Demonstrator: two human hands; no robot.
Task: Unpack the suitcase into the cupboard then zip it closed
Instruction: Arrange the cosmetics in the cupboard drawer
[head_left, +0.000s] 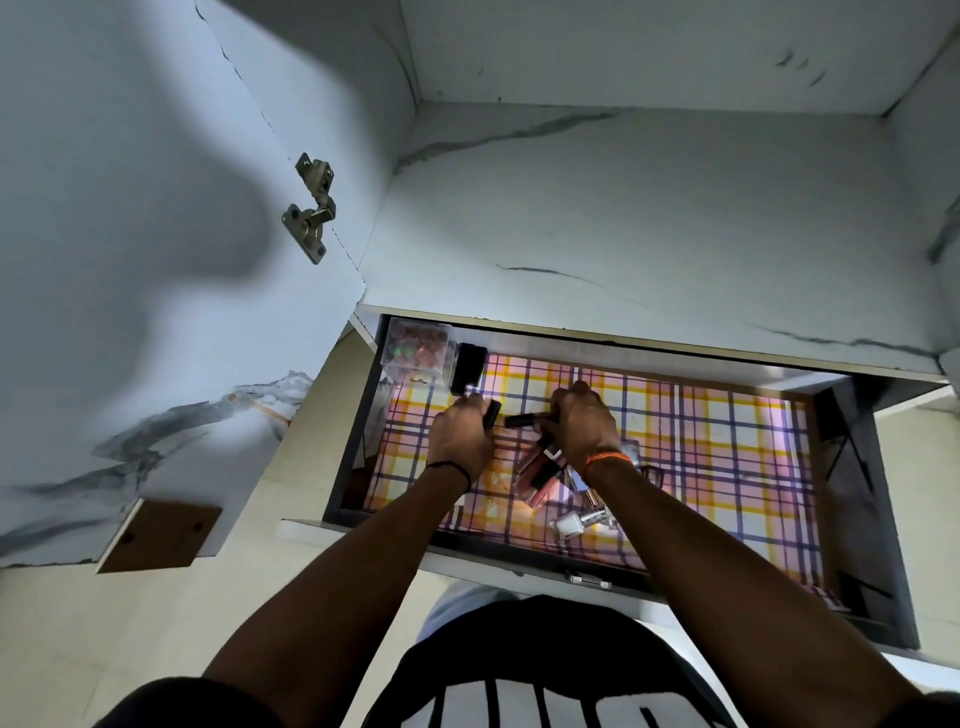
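- The person is leaning over the pulled-out cupboard drawer (862, 525), lined with plaid paper, with both hands down inside its left half.
- The left hand (460, 439) is gripping a short dark tube (492, 414), which is standing nearly upright and tilting slightly right.
- The right hand (582, 428) is pinching a dark lipstick tube (525, 419); its long axis is lying left to right, its free end pointing at the left hand.
- The two hands are working close together but not touching, and the two tubes are sitting just beside each other between them.
- A loose heap of lip-gloss tubes (540, 467) and a white bottle (567, 525) is lying just near of the right hand, partly under its wrist, so the right hand looks closer for the next pick.
- A clear box of small beads (415, 348) and a black case (467, 366) are sitting in the far left corner, nearest the left hand.
- The suitcase is not showing in this view.
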